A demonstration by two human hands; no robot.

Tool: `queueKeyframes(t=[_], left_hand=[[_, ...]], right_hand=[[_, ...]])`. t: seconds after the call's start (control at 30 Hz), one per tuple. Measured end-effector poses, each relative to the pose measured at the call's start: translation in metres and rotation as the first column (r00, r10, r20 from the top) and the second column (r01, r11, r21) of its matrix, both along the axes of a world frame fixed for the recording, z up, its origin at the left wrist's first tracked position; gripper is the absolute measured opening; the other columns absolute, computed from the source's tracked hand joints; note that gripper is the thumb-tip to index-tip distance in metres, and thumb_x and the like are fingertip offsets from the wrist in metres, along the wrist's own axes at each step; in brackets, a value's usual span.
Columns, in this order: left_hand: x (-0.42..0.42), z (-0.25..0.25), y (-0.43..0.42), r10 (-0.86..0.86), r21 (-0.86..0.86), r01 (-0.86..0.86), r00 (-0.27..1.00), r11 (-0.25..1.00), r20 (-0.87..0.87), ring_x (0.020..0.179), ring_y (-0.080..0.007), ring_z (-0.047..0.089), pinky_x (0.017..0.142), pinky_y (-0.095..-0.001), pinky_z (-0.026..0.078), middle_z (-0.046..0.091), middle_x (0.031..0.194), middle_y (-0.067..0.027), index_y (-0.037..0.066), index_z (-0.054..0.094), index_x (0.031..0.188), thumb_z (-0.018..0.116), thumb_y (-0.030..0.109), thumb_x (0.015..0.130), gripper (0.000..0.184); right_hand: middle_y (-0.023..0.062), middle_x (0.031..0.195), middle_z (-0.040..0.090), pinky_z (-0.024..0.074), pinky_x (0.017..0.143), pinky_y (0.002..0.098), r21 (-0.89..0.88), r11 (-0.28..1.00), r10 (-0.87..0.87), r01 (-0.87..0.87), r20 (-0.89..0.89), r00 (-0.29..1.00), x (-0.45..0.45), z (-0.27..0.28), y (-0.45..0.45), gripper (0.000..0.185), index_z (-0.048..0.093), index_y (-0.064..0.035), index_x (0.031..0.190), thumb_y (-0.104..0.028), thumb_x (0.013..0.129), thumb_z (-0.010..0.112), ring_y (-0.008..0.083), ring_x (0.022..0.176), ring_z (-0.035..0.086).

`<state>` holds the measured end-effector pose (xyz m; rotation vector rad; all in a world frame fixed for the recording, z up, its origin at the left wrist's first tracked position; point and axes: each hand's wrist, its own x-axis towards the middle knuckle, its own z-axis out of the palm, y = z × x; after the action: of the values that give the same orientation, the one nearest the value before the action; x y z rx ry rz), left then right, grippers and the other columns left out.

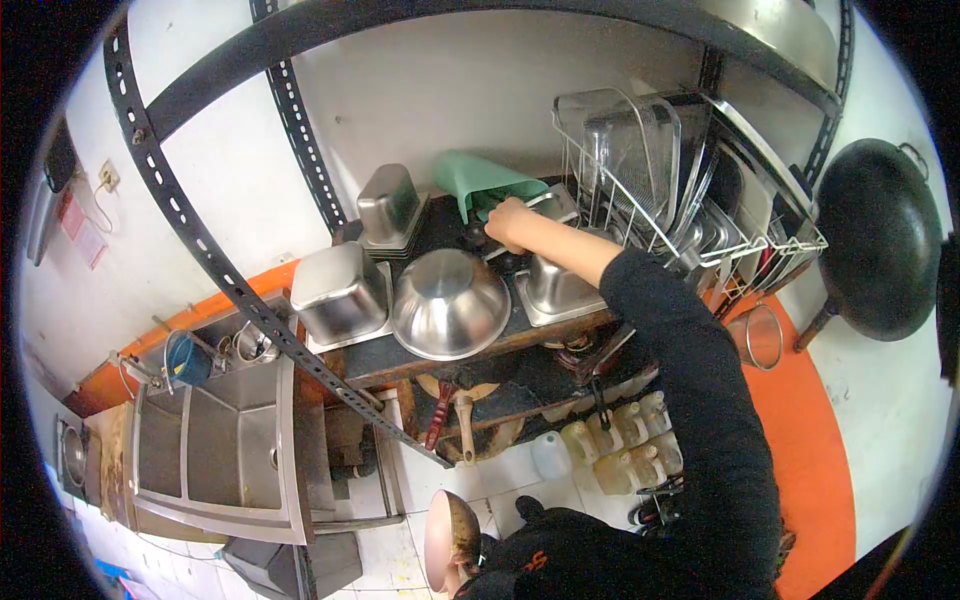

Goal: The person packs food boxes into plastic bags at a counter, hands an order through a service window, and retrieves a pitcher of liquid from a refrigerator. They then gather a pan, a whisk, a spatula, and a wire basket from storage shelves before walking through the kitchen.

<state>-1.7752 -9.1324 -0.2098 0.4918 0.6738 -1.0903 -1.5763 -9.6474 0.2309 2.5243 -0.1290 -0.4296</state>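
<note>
My right hand [508, 224] reaches onto the shelf at the mouth of a green plastic container [470, 180] lying on its side. Its fingers look curled, and what they hold, if anything, is hidden. Dark round utensils [474, 237] lie just beside the hand. At the bottom of the view, my left hand [455, 580], mostly out of sight, grips a frying pan [440, 540] with a pink inside and a dark speckled outside. An upturned steel bowl [452, 300] and upturned steel food pans [338, 290] stand left of my right arm.
A wire dish rack [690, 235] with trays and strainers stands right of my arm. A black wok [880, 240] hangs on the wall. Metal shelf posts [200, 240] rise at the left, before a steel sink [240, 440]. Several jugs [615, 470] stand on the floor.
</note>
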Motion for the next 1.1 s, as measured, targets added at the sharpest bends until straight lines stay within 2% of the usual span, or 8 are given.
queueKeyframes(t=[0.17, 0.33, 0.4, 0.67, 0.73, 0.97, 1.03, 1.1], left_hand=[[-0.004, -0.004, -0.005, -0.005, -0.039, 0.005, 1.0, 0.999, 0.001, 0.062, -0.01, 0.05, 0.056, -0.0247, 0.039, 0.048, 0.07, -0.0035, 0.005, 0.046, 0.088, 0.045, 0.013, 0.078, 0.013], [-0.001, -0.006, -0.006, -0.013, -0.08, 0.013, 1.0, 0.997, 0.005, 0.061, -0.0093, 0.049, 0.055, -0.0246, 0.039, 0.048, 0.07, -0.0031, 0.006, 0.046, 0.087, 0.044, 0.013, 0.078, 0.012], [-0.001, -0.009, -0.006, -0.013, -0.105, 0.013, 1.0, 0.994, 0.001, 0.061, -0.009, 0.049, 0.054, -0.0246, 0.038, 0.047, 0.069, -0.0029, 0.006, 0.046, 0.087, 0.043, 0.013, 0.078, 0.011], [0.0, -0.018, -0.002, -0.032, -0.242, 0.021, 0.998, 0.97, -0.045, 0.059, -0.0081, 0.048, 0.053, -0.0245, 0.037, 0.047, 0.069, -0.0023, 0.007, 0.047, 0.086, 0.041, 0.012, 0.079, 0.01], [-0.004, 0.045, -0.018, -0.028, 0.225, -0.003, 0.99, 0.974, 0.138, 0.054, -0.0072, 0.046, 0.052, -0.0238, 0.035, 0.046, 0.067, -0.0015, 0.006, 0.046, 0.084, 0.041, 0.012, 0.079, 0.009], [-0.011, 0.041, -0.001, -0.07, 0.284, 0.018, 0.982, 0.959, 0.173, 0.053, -0.0074, 0.045, 0.053, -0.0239, 0.036, 0.044, 0.064, -0.0013, 0.004, 0.042, 0.085, 0.04, 0.007, 0.078, 0.008], [-0.01, 0.024, 0.004, 0.162, -0.339, -0.297, 0.913, 0.893, -0.374, 0.055, -0.0092, 0.046, 0.055, -0.026, 0.038, 0.044, 0.065, -0.0022, 0.004, 0.044, 0.082, 0.042, 0.003, 0.076, 0.007], [-0.016, 0.001, 0.008, 0.221, -0.344, -0.356, 0.901, 0.869, -0.373, 0.056, -0.0096, 0.046, 0.056, -0.0272, 0.038, 0.044, 0.065, -0.0024, 0.003, 0.044, 0.082, 0.043, 0.001, 0.074, 0.008]], right_hand=[[0.0136, 0.073, 0.059, 0.0471, 0.061, 0.0354, -0.073, 0.953, 0.295, -0.295, 0.459, 0.838, -0.019, 0.035, -0.009, 0.005, 0.06, -0.0045, 0.066, -0.006, 0.062, 0.057, 0.0266, 0.073, 0.059], [0.012, 0.073, 0.059, 0.0474, 0.06, 0.0354, -0.058, 0.966, 0.245, -0.252, 0.519, 0.819, -0.041, 0.097, -0.025, 0.008, 0.058, -0.0041, 0.071, -0.008, 0.068, 0.052, 0.0259, 0.073, 0.059], [0.0105, 0.073, 0.058, 0.0474, 0.059, 0.0352, -0.256, 0.932, 0.361, -0.257, 0.571, 0.738, -0.053, 0.115, -0.024, 0.008, 0.057, -0.0052, 0.073, -0.007, 0.067, 0.052, 0.0252, 0.072, 0.059], [0.0094, 0.068, 0.058, 0.0483, 0.054, 0.0312, -0.398, 0.917, 0.308, -0.018, 0.679, 0.666, -0.039, 0.096, -0.06, 0.005, 0.058, -0.0061, 0.066, -0.006, 0.063, 0.054, 0.0218, 0.067, 0.059], [0.0098, 0.069, 0.059, 0.049, 0.052, 0.0311, -0.38, 0.909, 0.206, 0.169, 0.765, 0.611, -0.022, 0.092, -0.064, 0.009, 0.06, -0.0055, 0.069, -0.006, 0.063, 0.054, 0.0198, 0.068, 0.06], [0.0097, 0.076, 0.061, 0.0496, 0.055, 0.0326, -0.078, 0.927, -0.124, 0.367, 0.86, 0.495, -0.015, 0.102, -0.083, 0.015, 0.062, -0.004, 0.078, -0.009, 0.069, 0.051, 0.0223, 0.073, 0.06], [0.0086, 0.076, 0.061, 0.0493, 0.059, 0.0339, -0.012, 0.909, -0.24, 0.416, 0.801, 0.548, -0.024, 0.1, -0.1, 0.016, 0.061, -0.0059, 0.08, -0.01, 0.073, 0.048, 0.0237, 0.075, 0.06], [0.0087, 0.076, 0.061, 0.0489, 0.061, 0.0348, -0.081, 0.912, -0.176, 0.403, 0.809, 0.561, -0.034, 0.084, -0.127, 0.017, 0.061, -0.007, 0.081, -0.01, 0.074, 0.047, 0.024, 0.075, 0.06]])
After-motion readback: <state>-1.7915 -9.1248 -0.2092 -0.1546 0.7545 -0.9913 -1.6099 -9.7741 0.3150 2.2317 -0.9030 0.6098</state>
